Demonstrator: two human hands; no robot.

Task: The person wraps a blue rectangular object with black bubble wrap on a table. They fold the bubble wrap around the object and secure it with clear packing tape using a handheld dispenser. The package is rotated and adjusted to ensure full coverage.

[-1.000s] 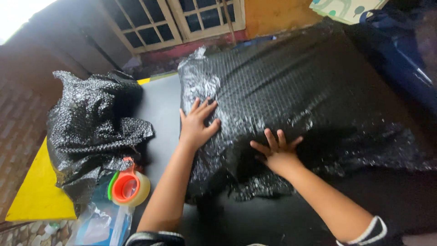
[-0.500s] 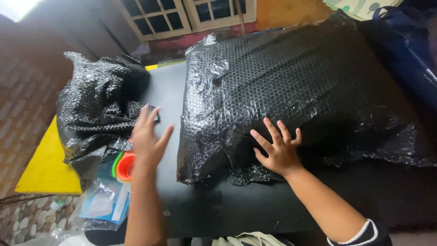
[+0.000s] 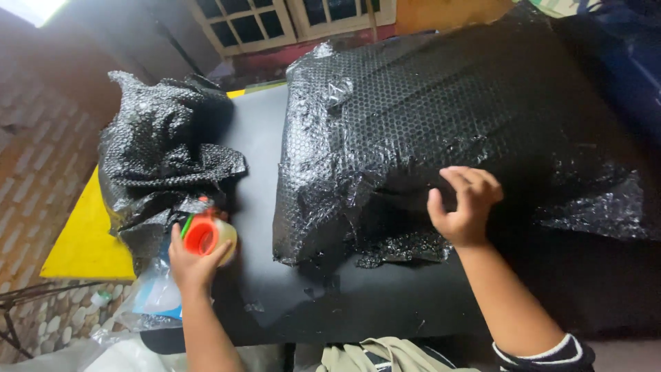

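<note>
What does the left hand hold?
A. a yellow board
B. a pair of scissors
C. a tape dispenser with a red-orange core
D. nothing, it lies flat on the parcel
C. The left hand grips the tape dispenser beside the crumpled bubble wrap, while the right hand is on the black wrapped parcel.
</note>
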